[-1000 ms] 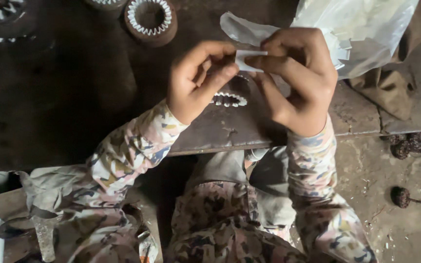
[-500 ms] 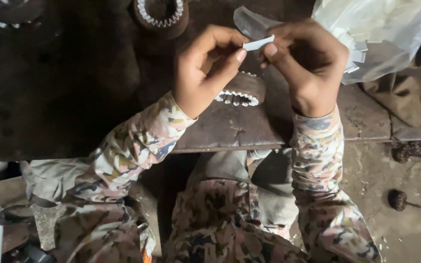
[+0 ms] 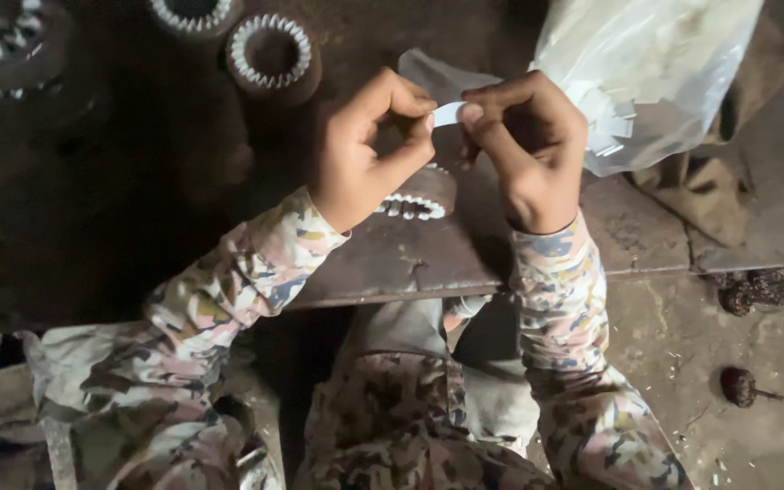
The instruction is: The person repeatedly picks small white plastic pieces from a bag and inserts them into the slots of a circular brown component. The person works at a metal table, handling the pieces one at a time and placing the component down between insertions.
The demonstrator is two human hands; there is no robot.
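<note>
My left hand (image 3: 369,145) and my right hand (image 3: 524,145) pinch the two ends of a small white paper strip (image 3: 448,113) between thumb and fingers, held above a dark metal bench (image 3: 592,245). Right below the hands lies a dark ring-shaped metal part (image 3: 410,198) whose slots are lined with white strips. Most of this ring is hidden behind my left hand.
A clear plastic bag (image 3: 646,73) with several white strips lies at the back right. Two more slotted rings (image 3: 272,50) (image 3: 191,11) stand at the back, another at the far left (image 3: 2,45). Small dark lumps (image 3: 741,386) lie on the floor to the right.
Both hands have lifted the strip slightly and drawn it out between the fingertips; the view has shifted a little, with the ring under the hands staying put.
</note>
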